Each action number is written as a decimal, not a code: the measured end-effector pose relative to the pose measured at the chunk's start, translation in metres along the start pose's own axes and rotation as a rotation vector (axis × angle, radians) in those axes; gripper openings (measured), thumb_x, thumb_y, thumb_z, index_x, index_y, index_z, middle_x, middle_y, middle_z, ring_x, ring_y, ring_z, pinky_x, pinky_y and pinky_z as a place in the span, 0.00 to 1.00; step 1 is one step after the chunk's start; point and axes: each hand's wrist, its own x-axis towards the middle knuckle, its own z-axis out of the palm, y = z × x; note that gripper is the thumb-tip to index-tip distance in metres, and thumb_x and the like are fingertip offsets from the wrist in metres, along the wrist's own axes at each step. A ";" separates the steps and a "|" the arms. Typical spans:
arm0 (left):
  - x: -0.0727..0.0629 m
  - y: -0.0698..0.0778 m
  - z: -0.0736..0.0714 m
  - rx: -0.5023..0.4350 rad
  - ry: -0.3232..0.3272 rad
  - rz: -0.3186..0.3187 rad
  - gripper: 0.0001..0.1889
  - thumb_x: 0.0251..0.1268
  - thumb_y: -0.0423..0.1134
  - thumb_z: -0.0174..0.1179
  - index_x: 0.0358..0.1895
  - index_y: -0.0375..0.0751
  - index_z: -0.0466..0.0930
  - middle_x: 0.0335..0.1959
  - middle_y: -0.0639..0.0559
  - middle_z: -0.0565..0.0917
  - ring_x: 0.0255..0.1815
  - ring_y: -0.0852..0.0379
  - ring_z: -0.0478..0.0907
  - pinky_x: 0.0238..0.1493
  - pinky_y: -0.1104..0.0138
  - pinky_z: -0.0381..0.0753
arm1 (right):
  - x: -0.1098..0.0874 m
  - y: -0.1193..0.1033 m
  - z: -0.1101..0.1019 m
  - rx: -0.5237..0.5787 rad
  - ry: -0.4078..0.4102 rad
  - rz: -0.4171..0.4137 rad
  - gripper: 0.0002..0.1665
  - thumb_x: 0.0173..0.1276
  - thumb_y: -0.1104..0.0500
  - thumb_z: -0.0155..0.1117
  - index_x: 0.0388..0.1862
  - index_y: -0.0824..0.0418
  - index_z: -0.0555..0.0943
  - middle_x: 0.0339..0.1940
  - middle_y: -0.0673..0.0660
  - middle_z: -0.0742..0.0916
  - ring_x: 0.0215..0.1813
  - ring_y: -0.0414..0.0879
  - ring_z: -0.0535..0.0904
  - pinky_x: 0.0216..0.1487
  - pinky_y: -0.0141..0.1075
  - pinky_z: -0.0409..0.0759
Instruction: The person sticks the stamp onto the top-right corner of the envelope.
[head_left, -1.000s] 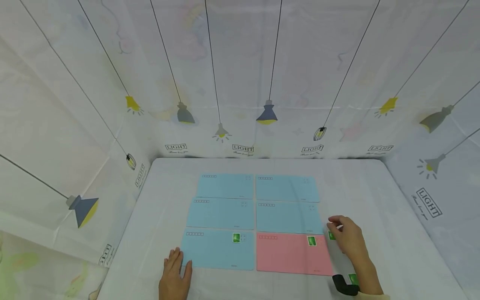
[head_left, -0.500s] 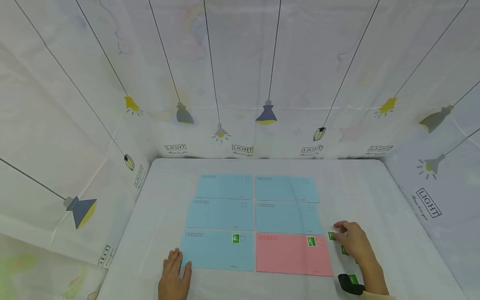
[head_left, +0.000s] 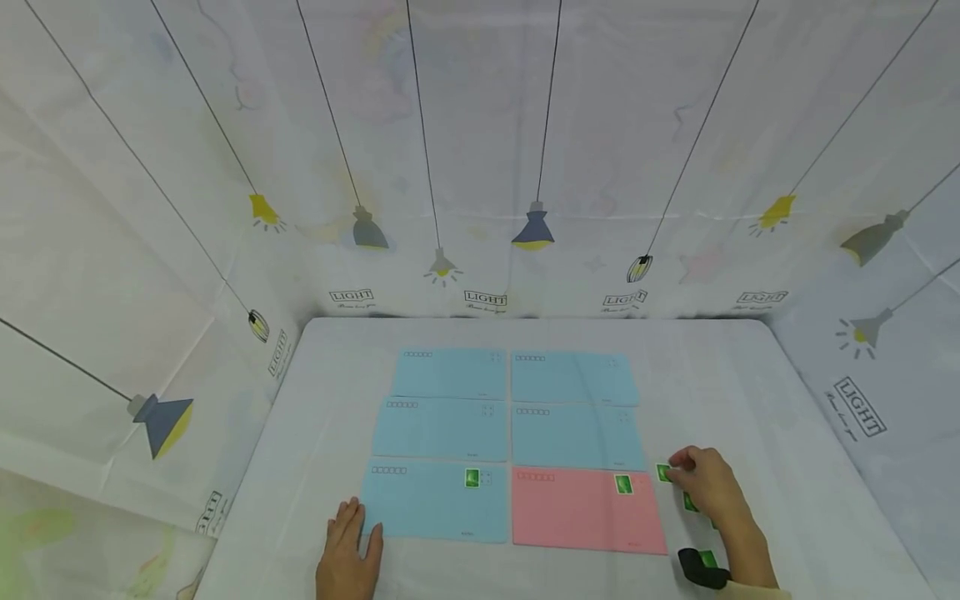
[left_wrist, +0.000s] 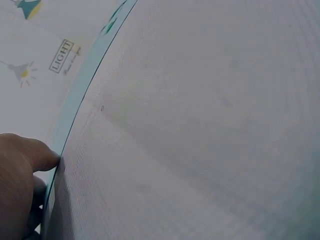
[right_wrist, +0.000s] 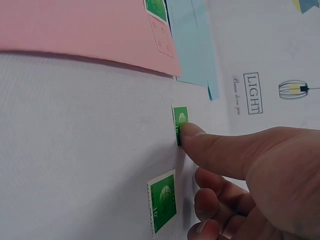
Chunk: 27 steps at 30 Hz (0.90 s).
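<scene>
My left hand (head_left: pixel 348 550) rests with extended fingers at the left edge of the near-left blue envelope (head_left: pixel 420 504). In the left wrist view its thumb (left_wrist: pixel 37 155) lies along the blue edge. On the right, my right hand (head_left: pixel 708 483) pinches a green postage stamp (right_wrist: pixel 179 117) at its edge; the thumb (right_wrist: pixel 200 142) covers one corner, the index finger is hidden behind, and the other fingers curl below. Beside it lies another green stamp (right_wrist: pixel 164 200). The pink envelope (head_left: pixel 577 517), just left of this hand, bears a stamp (head_left: pixel 624 484) near its upper right corner.
Several more blue envelopes (head_left: pixel 450 429) lie in two columns on the white tabletop (head_left: pixel 330 400). One stamp (head_left: pixel 472 477) sits on the near-left envelope. Another stamp (head_left: pixel 707 559) lies by the black wrist strap piece (head_left: pixel 701 571). Printed cloth walls (head_left: pixel 585 150) surround the table.
My right hand has shifted slightly right and toward me, and its thumb and index finger have come together at the farthest loose stamp. The left hand has stayed in place.
</scene>
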 end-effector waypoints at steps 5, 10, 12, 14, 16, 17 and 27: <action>-0.001 -0.002 0.002 0.004 0.028 0.021 0.25 0.52 0.34 0.74 0.54 0.26 0.82 0.60 0.35 0.82 0.66 0.36 0.76 0.66 0.41 0.72 | 0.000 0.002 0.001 -0.005 0.009 -0.011 0.19 0.66 0.58 0.68 0.50 0.69 0.81 0.45 0.68 0.81 0.44 0.55 0.76 0.44 0.50 0.79; -0.001 -0.003 0.003 0.000 0.043 0.030 0.25 0.51 0.33 0.74 0.54 0.26 0.82 0.59 0.35 0.82 0.65 0.35 0.76 0.65 0.40 0.73 | 0.002 0.003 0.002 -0.001 0.009 -0.026 0.15 0.67 0.59 0.67 0.47 0.70 0.82 0.45 0.68 0.82 0.45 0.56 0.78 0.44 0.51 0.79; 0.000 -0.002 0.002 0.000 0.035 0.025 0.25 0.52 0.33 0.74 0.54 0.25 0.82 0.60 0.35 0.82 0.66 0.35 0.76 0.65 0.40 0.73 | 0.002 0.004 0.002 -0.001 0.004 -0.027 0.15 0.67 0.59 0.66 0.46 0.70 0.82 0.46 0.68 0.82 0.45 0.55 0.79 0.45 0.51 0.80; 0.001 -0.001 0.001 0.006 0.020 0.022 0.24 0.53 0.34 0.73 0.54 0.25 0.82 0.60 0.35 0.82 0.66 0.36 0.76 0.66 0.40 0.73 | 0.002 0.004 0.002 0.003 -0.006 -0.022 0.14 0.68 0.60 0.66 0.45 0.70 0.82 0.45 0.68 0.82 0.44 0.54 0.79 0.44 0.50 0.80; 0.003 0.000 -0.001 0.017 0.006 0.023 0.24 0.54 0.34 0.73 0.54 0.25 0.82 0.60 0.35 0.82 0.66 0.36 0.76 0.66 0.41 0.73 | 0.002 0.003 0.001 0.009 -0.011 -0.016 0.13 0.67 0.60 0.66 0.44 0.70 0.82 0.44 0.66 0.83 0.43 0.53 0.79 0.42 0.47 0.80; 0.004 0.001 -0.002 0.023 -0.001 0.024 0.24 0.55 0.34 0.73 0.54 0.25 0.82 0.59 0.35 0.82 0.66 0.36 0.77 0.66 0.41 0.73 | 0.002 0.004 0.001 0.011 -0.014 -0.014 0.13 0.67 0.60 0.66 0.44 0.70 0.82 0.43 0.66 0.83 0.42 0.52 0.79 0.41 0.46 0.80; 0.016 0.008 -0.005 0.085 -0.081 0.005 0.24 0.64 0.40 0.67 0.57 0.26 0.80 0.62 0.34 0.80 0.68 0.36 0.74 0.70 0.45 0.71 | 0.002 0.002 0.004 -0.005 -0.005 -0.020 0.14 0.68 0.61 0.65 0.48 0.68 0.81 0.43 0.65 0.81 0.43 0.53 0.77 0.43 0.47 0.80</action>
